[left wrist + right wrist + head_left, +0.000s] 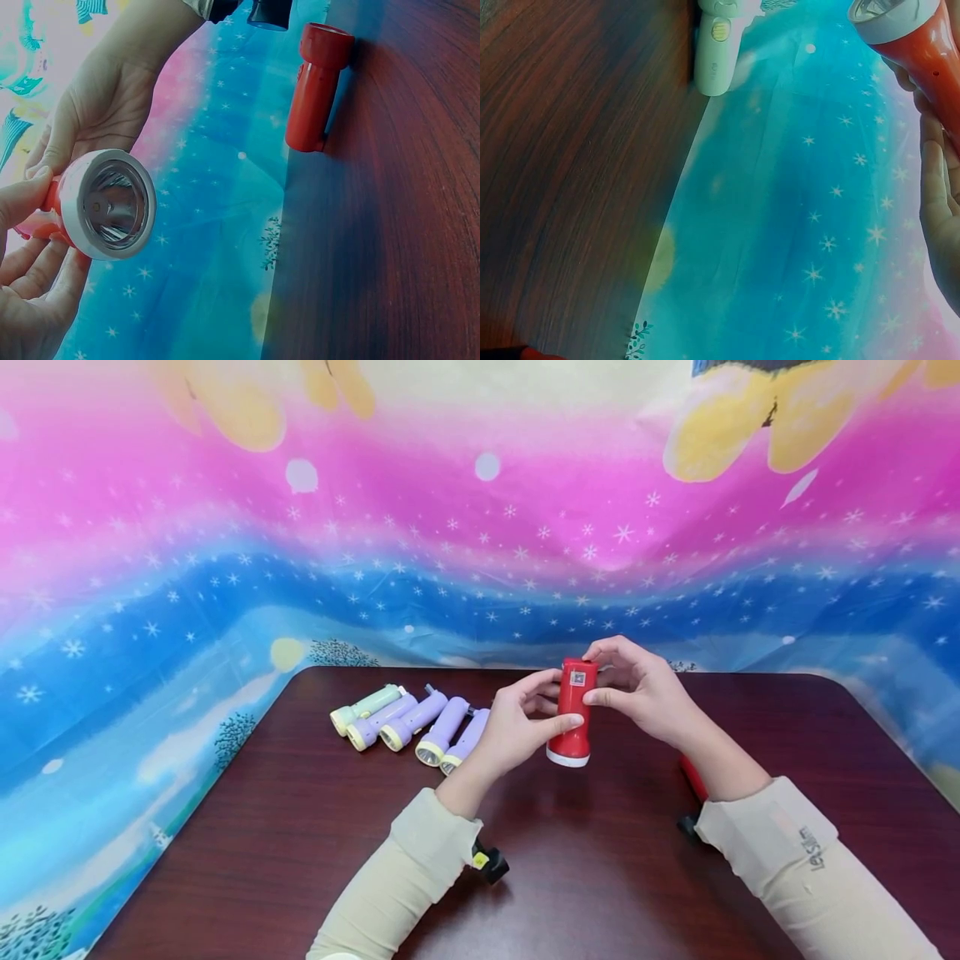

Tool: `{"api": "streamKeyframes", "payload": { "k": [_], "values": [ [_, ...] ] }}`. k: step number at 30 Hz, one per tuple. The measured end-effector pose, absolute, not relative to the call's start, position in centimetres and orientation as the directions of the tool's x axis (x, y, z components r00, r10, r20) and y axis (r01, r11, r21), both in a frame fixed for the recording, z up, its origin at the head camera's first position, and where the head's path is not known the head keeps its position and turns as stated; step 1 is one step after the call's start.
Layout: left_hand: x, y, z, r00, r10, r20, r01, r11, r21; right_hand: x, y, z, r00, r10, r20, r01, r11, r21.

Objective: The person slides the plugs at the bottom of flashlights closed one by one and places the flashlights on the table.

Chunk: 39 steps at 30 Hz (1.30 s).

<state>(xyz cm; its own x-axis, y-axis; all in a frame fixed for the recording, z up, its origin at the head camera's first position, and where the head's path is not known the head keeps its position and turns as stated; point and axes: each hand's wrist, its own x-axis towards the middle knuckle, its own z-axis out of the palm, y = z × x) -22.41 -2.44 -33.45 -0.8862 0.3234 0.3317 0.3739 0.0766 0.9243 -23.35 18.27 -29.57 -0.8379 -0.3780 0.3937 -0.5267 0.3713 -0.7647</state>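
Observation:
A red flashlight point(573, 714) with a white rim is held up over the table, its lens end lowest. My left hand point(517, 722) grips it by the lower body, thumb across the front. The right hand point(652, 693) pinches its upper end, with the thumb on the side and fingertips at the top. In the left wrist view, the silvery reflector point(116, 206) faces the camera inside the white rim. The right wrist view shows the flashlight's red body point(930, 71) at the upper right edge, fingers around its far side.
Left of my hands, a light green flashlight point(363, 710) and several purple flashlights point(412, 720) lie in a row on the dark wood table point(300, 843). Another red flashlight point(319, 90) rests on the table, partly hidden under my right forearm. A patterned cloth point(480, 527) hangs behind.

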Motion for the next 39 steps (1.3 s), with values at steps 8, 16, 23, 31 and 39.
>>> {"api": "streamKeyframes", "payload": {
  "k": [8, 16, 23, 31, 39],
  "values": [
    [-22.5, -2.5, -33.5, -0.885, 0.338, 0.321, 0.365, 0.075, 0.928, -23.2, 18.2, -29.7, -0.835, -0.362, 0.413, -0.536, 0.372, -0.757],
    [-22.5, -2.7, -33.7, -0.889, 0.342, 0.306, 0.359, 0.103, 0.928, -23.6, 18.0, -30.3, -0.832, -0.348, 0.432, -0.545, 0.365, -0.755],
    [-22.3, -2.5, -34.0, -0.88, 0.32, 0.35, 0.424, 0.203, 0.883, -23.5, 17.9, -30.5, -0.843, -0.317, 0.436, -0.535, 0.398, -0.745],
    [-21.9, -1.8, -34.5, -0.868, 0.262, 0.422, 0.489, 0.301, 0.819, -23.4, 17.8, -30.6, -0.852, -0.274, 0.446, -0.522, 0.408, -0.749],
    [-21.8, -0.9, -34.7, -0.861, 0.181, 0.475, 0.506, 0.386, 0.771, -23.2, 17.5, -30.4, -0.867, -0.221, 0.446, -0.497, 0.418, -0.76]
  ]
}}
